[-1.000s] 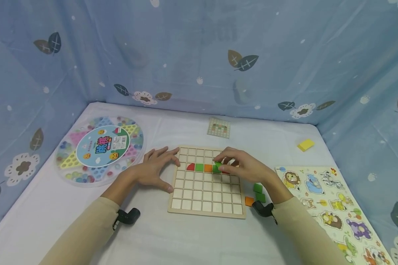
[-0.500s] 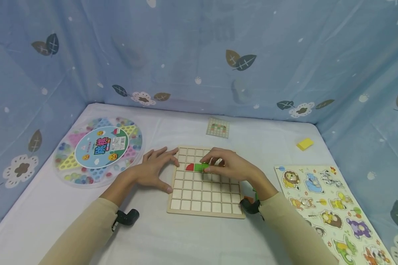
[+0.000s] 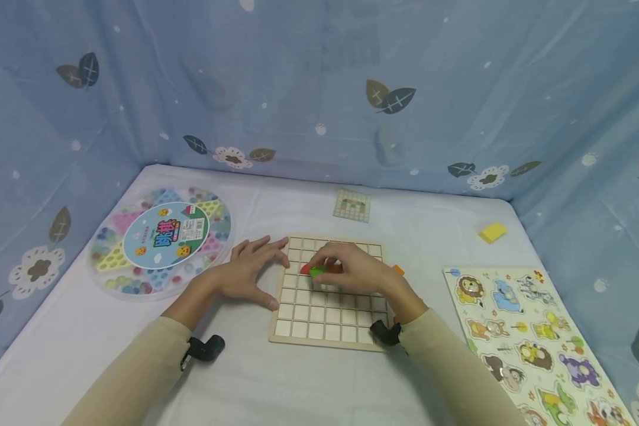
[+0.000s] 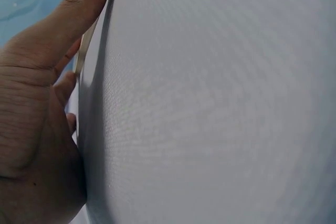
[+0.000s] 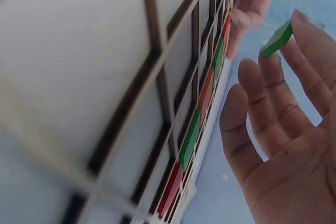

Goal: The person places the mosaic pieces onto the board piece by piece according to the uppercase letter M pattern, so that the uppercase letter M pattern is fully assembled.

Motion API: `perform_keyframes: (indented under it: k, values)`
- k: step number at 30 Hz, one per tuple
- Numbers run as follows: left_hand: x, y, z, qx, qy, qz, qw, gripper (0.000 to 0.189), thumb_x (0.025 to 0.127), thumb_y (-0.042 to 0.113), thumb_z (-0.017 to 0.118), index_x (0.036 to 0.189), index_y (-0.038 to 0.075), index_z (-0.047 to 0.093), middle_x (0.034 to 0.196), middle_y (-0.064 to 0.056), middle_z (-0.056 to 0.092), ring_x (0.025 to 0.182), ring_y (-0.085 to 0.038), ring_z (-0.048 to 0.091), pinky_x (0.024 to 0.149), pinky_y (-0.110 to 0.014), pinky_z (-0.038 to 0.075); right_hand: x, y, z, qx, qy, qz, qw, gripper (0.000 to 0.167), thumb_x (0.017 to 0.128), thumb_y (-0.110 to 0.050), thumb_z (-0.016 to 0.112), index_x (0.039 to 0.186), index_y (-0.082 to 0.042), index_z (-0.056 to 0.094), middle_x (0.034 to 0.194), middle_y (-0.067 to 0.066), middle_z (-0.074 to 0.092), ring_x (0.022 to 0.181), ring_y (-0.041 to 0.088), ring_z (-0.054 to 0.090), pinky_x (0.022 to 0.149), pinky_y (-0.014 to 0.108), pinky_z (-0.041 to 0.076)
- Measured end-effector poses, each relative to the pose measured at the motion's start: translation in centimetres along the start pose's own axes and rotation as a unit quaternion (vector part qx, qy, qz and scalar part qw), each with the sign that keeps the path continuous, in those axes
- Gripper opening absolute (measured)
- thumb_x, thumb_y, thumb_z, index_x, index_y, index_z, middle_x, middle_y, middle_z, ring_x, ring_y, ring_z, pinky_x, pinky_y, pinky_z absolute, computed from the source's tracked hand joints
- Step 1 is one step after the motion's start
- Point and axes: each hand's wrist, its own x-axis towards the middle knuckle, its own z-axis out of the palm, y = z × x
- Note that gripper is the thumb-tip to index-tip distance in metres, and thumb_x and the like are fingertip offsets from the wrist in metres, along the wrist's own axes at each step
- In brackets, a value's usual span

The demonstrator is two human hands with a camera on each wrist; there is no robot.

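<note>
The right hand [image 3: 354, 270] pinches a green tile [image 5: 277, 39], likely light and stiff, best held by opposite edges; the left hand [image 3: 249, 272] rests wide at the board [image 3: 330, 342], left side

Gridded wooden board [image 3: 316, 313] carrying a row of coloured tiles; held green tile [image 5: 277, 39] clear of it.
Board lies flat, pale, square-celled, left edge at the left hand [image 3: 249, 271]. Row, from that side: curved red tile [image 3: 305, 270], first green tile [image 5: 218, 60], orange tile [image 5: 206, 88], second green tile [image 5: 190, 139], second red tile [image 5: 170, 188]. Held piece: thin, tilted, pinched between thumb and fingertip of the right hand [image 3: 351, 269], above the row near its left end.
</note>
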Motion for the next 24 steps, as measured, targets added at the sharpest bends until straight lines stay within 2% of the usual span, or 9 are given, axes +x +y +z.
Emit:
perform_keyframes:
  k: [7, 16, 24]
  values:
    - [0.0, 0.1, -0.1, -0.005, 0.001, 0.001, 1.0000, 0.079, 0.068, 0.060, 0.090, 0.129, 0.030, 0.052, 0.173, -0.001, 0.015, 0.158, -0.040, 0.001, 0.118, -0.068, -0.006, 1.2, -0.4, 1.0, -0.034, -0.008, 0.016, 0.9993, 0.024, 0.096, -0.025, 0.074, 0.117, -0.013, 0.072, 0.111, -0.006, 0.070, 0.091, 0.014, 0.063, 0.084, 0.034, 0.055]
    - [0.0, 0.0, 0.0, -0.008, 0.000, 0.003, 1.0000, 0.079, 0.069, 0.061, 0.089, 0.131, 0.030, 0.051, 0.173, 0.000, 0.013, 0.158, -0.039, 0.000, 0.118, -0.068, -0.007, 1.9, -0.7, 1.6, -0.058, -0.018, 0.035, 0.9976, 0.022, 0.097, -0.026, 0.074, 0.115, -0.014, 0.071, 0.111, -0.005, 0.070, 0.097, 0.013, 0.065, 0.087, 0.031, 0.054]
    - [0.0, -0.4, 0.2, -0.003, -0.001, 0.007, 1.0000, 0.079, 0.068, 0.063, 0.088, 0.130, 0.032, 0.050, 0.173, 0.000, 0.013, 0.158, -0.039, 0.001, 0.118, -0.068, -0.006, 2.2, -0.9, 2.2, -0.070, -0.009, 0.059, 0.9957, 0.021, 0.095, -0.027, 0.076, 0.112, -0.014, 0.072, 0.105, -0.006, 0.071, 0.092, 0.011, 0.064, 0.085, 0.029, 0.054]
